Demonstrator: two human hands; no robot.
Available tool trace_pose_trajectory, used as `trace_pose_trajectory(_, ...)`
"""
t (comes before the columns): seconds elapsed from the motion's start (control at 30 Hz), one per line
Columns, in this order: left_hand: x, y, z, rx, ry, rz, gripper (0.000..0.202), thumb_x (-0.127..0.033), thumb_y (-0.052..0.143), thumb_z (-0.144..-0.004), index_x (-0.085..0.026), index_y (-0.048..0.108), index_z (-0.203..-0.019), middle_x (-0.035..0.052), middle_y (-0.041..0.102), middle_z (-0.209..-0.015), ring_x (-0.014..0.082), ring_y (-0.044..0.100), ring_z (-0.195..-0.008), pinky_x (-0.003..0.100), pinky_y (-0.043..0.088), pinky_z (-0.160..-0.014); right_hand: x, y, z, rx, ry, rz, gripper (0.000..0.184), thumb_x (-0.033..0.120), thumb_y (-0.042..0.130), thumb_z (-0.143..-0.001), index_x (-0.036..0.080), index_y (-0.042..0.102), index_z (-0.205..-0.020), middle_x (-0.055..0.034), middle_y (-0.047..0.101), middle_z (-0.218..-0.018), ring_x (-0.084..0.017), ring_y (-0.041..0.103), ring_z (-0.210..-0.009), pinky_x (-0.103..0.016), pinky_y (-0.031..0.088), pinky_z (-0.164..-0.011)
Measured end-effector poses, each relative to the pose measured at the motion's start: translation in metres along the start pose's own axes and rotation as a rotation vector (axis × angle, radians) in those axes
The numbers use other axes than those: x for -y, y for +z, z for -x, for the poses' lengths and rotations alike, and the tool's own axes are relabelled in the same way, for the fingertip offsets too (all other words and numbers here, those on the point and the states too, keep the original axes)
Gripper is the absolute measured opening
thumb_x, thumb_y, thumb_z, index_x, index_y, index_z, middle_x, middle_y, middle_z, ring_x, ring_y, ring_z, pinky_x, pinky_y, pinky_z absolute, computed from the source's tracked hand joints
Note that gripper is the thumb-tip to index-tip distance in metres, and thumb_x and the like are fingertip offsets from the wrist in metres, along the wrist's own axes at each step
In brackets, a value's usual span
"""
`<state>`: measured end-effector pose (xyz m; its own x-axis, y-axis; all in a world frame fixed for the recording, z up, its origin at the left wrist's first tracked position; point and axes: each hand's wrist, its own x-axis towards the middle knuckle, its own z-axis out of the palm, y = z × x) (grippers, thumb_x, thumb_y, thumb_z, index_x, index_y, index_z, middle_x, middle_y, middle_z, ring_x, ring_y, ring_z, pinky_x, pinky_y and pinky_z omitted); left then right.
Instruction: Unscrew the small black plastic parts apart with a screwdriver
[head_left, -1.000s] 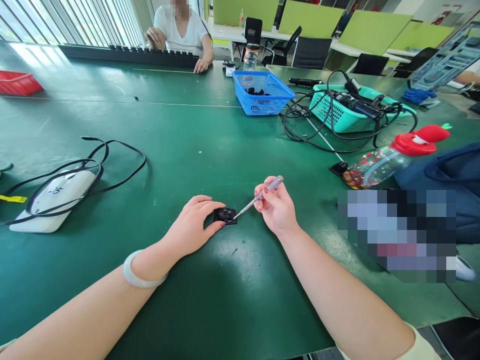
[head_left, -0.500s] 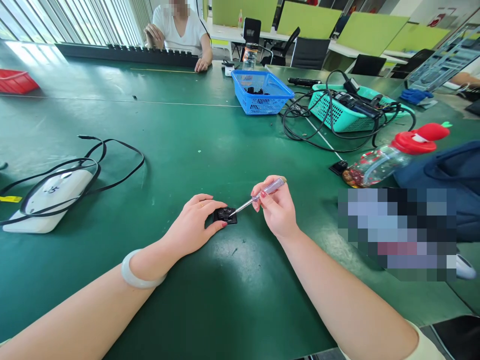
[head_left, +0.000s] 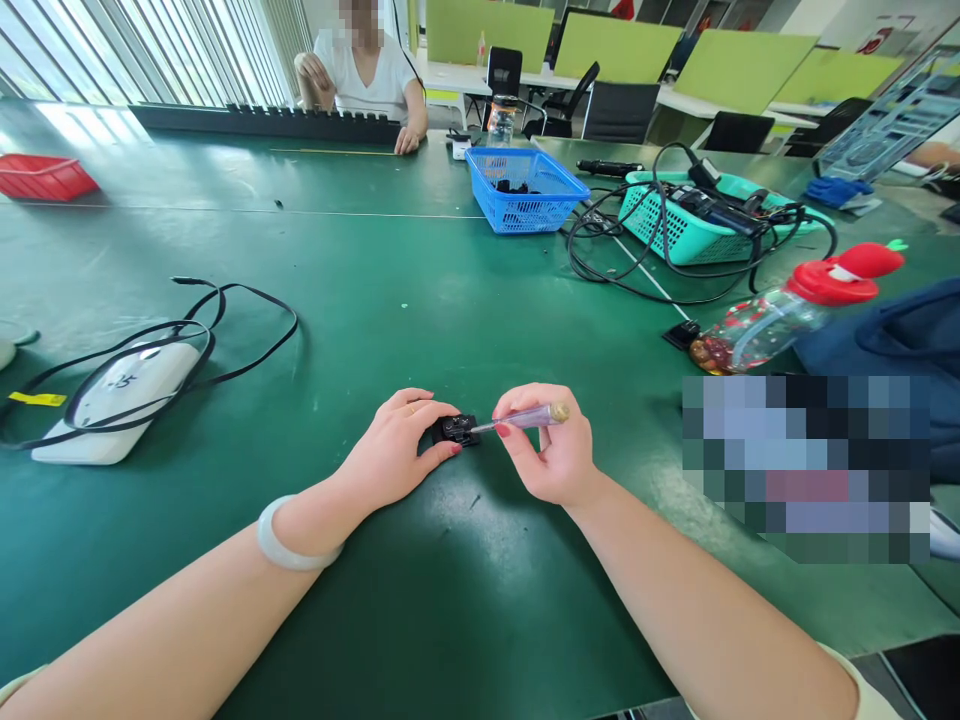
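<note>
On the green table, my left hand (head_left: 401, 440) pinches a small black plastic part (head_left: 456, 430) between thumb and fingers, holding it against the surface. The part's exact kind is too small to make out. My right hand (head_left: 551, 445) grips a screwdriver (head_left: 536, 416) with a clear purplish handle and a thin metal shaft. Its tip meets the right side of the black part, and the tool lies nearly level, handle end pointing right.
A white device (head_left: 124, 400) wrapped in black cable lies left. Farther back are a red tray (head_left: 45, 178), a blue basket (head_left: 525, 205) and a teal basket (head_left: 686, 235) with cables. A red-lidded bottle (head_left: 780, 315) lies right. Another person (head_left: 367, 75) sits across the table.
My right hand has lowered and the screwdriver has tilted from a slant to almost level, its tip still at the black part. My left hand keeps its hold.
</note>
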<state>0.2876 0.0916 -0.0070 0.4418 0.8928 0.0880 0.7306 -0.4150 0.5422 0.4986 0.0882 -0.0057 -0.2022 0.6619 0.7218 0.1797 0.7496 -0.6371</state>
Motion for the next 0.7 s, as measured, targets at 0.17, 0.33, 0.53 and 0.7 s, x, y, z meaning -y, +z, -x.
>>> trace_pose_trajectory(0.17,0.0,0.001,-0.001,-0.012,0.022,-0.003,0.031,-0.042,0.061,-0.087,-0.025,0.063,-0.113,0.003,0.071,-0.111,0.0284,0.047,-0.126,0.05,0.044,-0.107,0.005,0.002,-0.002,0.032,-0.154,0.094,0.03,0.01,0.059,-0.083,0.026,0.047,-0.105,0.0,0.061,-0.082,-0.016,0.065,-0.07,-0.03,0.056,-0.06)
trace_pose_trajectory(0.33,-0.002,0.001,0.0,-0.018,0.019,-0.031,0.031,-0.042,0.06,-0.088,-0.024,0.063,-0.113,0.0043,0.07,-0.112,0.0289,0.046,-0.128,0.051,0.043,-0.108,0.012,0.003,-0.003,0.142,-0.291,0.151,0.025,0.009,0.057,-0.083,0.025,0.047,-0.1,0.0007,0.061,-0.077,-0.015,0.062,-0.067,-0.027,0.054,-0.058)
trace_pose_trajectory(0.53,-0.004,0.003,0.0,-0.023,-0.006,-0.063,0.028,-0.037,0.057,-0.088,-0.025,0.063,-0.113,0.0031,0.07,-0.114,0.0286,0.043,-0.131,0.052,0.039,-0.112,0.025,0.006,-0.005,0.337,-0.551,0.329,0.017,0.009,0.054,-0.082,0.025,0.05,-0.089,0.0023,0.053,-0.065,-0.014,0.048,-0.055,-0.028,0.04,-0.047)
trace_pose_trajectory(0.7,-0.004,0.005,-0.001,-0.029,-0.015,-0.073,0.027,-0.031,0.058,-0.086,-0.024,0.062,-0.113,0.0036,0.07,-0.113,0.0285,0.043,-0.131,0.053,0.038,-0.112,0.033,0.012,-0.005,0.429,-0.652,0.405,0.015,0.009,0.051,-0.085,0.023,0.054,-0.079,0.0027,0.043,-0.062,-0.012,0.036,-0.051,-0.028,0.034,-0.046)
